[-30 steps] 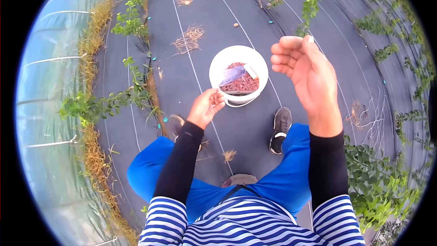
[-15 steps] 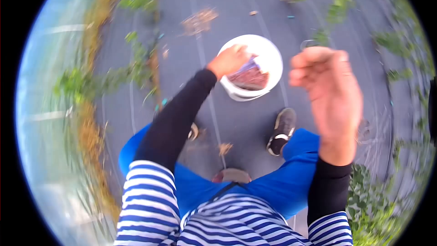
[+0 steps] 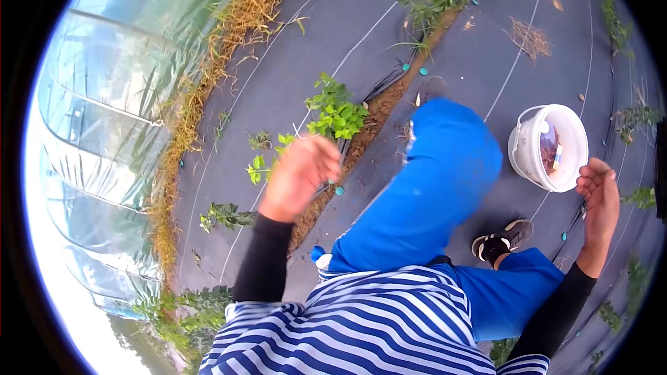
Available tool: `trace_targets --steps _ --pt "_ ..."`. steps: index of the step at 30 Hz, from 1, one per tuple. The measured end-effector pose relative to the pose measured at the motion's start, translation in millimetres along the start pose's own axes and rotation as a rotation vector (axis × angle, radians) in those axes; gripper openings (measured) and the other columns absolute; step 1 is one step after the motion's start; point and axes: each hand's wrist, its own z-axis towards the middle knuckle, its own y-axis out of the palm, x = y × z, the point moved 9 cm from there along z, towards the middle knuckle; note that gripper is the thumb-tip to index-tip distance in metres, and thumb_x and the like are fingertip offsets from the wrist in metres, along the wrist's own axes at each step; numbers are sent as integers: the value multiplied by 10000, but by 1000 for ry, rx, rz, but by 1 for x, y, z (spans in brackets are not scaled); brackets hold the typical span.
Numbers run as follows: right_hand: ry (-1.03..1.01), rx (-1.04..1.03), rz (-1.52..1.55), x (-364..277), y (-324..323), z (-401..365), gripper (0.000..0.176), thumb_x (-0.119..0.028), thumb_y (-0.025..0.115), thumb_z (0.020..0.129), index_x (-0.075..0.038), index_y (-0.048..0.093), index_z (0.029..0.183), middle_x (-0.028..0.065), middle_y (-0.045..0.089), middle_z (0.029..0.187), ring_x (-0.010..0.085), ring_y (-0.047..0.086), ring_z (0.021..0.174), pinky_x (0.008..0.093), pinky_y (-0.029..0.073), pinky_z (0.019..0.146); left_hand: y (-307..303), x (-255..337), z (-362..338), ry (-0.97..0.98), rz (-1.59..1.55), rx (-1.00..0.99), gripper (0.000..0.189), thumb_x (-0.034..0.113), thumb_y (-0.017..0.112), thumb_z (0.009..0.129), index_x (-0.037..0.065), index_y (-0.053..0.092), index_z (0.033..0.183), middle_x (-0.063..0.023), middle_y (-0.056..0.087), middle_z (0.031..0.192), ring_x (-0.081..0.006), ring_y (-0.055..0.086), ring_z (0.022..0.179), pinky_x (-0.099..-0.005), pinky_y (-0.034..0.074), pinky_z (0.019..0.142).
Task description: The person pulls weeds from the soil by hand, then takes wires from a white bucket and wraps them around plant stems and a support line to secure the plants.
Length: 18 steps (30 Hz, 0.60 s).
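Note:
My left hand is raised over the ground cover, beside a small bright-green plant. Motion blurs its loosely bent fingers, so I cannot see whether they hold anything. My right hand hangs at the lower right of a white bucket, fingers slightly bent, thumb apart, nothing visible in it. The bucket stands on the ground cover with its handle up at the left rim. Inside lie reddish-brown pieces and a purple-and-white item too small to make out.
Dark ground cover with pale lines spreads around me. A strip of bare soil with plants runs diagonally, with small teal discs along it. Dry grass edges a clear plastic greenhouse wall at left. My blue-trousered knee is bent forward.
My view has swung left, so the bucket now appears farther right. My left hand has left the bucket and is over by the plants. My right hand is lower, near the bucket.

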Motion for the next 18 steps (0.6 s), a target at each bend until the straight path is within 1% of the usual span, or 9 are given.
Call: trace_targets --steps 3,5,8,10,11,13,15,17,18 --pt "69 9 -99 30 4 3 435 -366 367 954 6 523 1119 56 599 898 106 555 772 232 451 705 -46 -90 -40 -350 141 159 269 245 524 893 24 529 1048 -91 575 1056 -175 579 918 -301 484 751" --pt "147 63 -184 52 -7 -3 437 -370 413 941 10 529 1123 57 595 877 102 546 738 229 441 675 -24 -94 -62 -498 403 -345 364 256 529 900 -7 494 1148 -107 526 1161 -204 539 1040 -343 476 816" --pt "193 116 -371 52 -22 -25 435 -374 423 937 -4 531 1137 49 590 871 97 543 740 225 440 676 -19 29 -78 -285 104 -584 427 286 559 869 -30 507 1150 -213 572 1116 -277 602 960 -344 504 761" --pt "172 148 -382 51 -36 -38 422 -368 424 938 -16 535 1144 42 586 871 93 541 738 218 439 666 -81 104 -56 209 -13 -507 372 298 561 865 10 534 1100 -220 642 834 -262 643 635 -330 514 527" --pt "200 170 -378 54 -45 -42 421 -366 423 938 -16 533 1145 39 582 867 92 538 732 215 438 659 -137 115 -41 262 -198 -331 376 291 556 873 49 500 1156 -172 635 893 -225 633 720 -315 513 583" --pt "219 200 -379 52 -50 -51 420 -365 423 939 -16 531 1147 35 579 864 90 536 726 212 436 653 -227 106 8 188 32 232 348 249 523 892 81 469 1192 -113 607 965 -189 599 839 -282 500 658" --pt "248 208 -389 47 -46 -59 425 -368 425 938 -17 525 1154 28 568 844 87 526 715 210 433 644 -277 51 40 -125 547 450 360 257 533 881 88 472 1193 -67 576 1040 -174 560 928 -281 481 730" --pt "244 222 -419 41 -39 -67 429 -371 425 937 -16 521 1158 23 564 830 85 523 704 209 430 632 -358 -41 65 -407 1128 217 419 294 629 786 84 526 1135 -37 608 951 -192 589 876 -351 484 740" --pt "247 235 -445 37 -38 -71 434 -374 426 937 -15 516 1163 18 559 817 83 519 693 208 427 621 -392 -96 86 -141 1378 -69 330 279 604 800 91 571 1069 -18 623 921 -171 607 833 -351 493 662"
